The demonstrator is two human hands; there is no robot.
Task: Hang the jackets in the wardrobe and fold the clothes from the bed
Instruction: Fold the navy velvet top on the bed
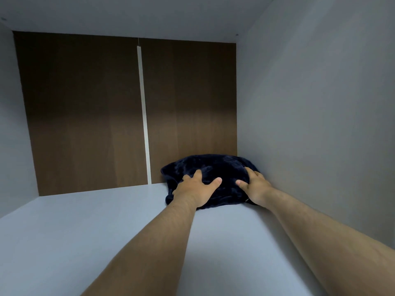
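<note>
A white wardrobe shelf compartment (pixel 85 231) with a brown wooden back panel (pixel 85 114) holds a dark navy plush clothing bundle (pixel 215 166), seemingly folded, in the compartment's back right corner. The left hand (pixel 196 189) and right hand (pixel 256 186) press on the bundle, fingers spread, gripping nothing.

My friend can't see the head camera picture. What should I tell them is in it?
The left hand and right hand press on a folded dark blue garment in the back right corner of a white shelf. Behind it stands a brown back panel.
</note>
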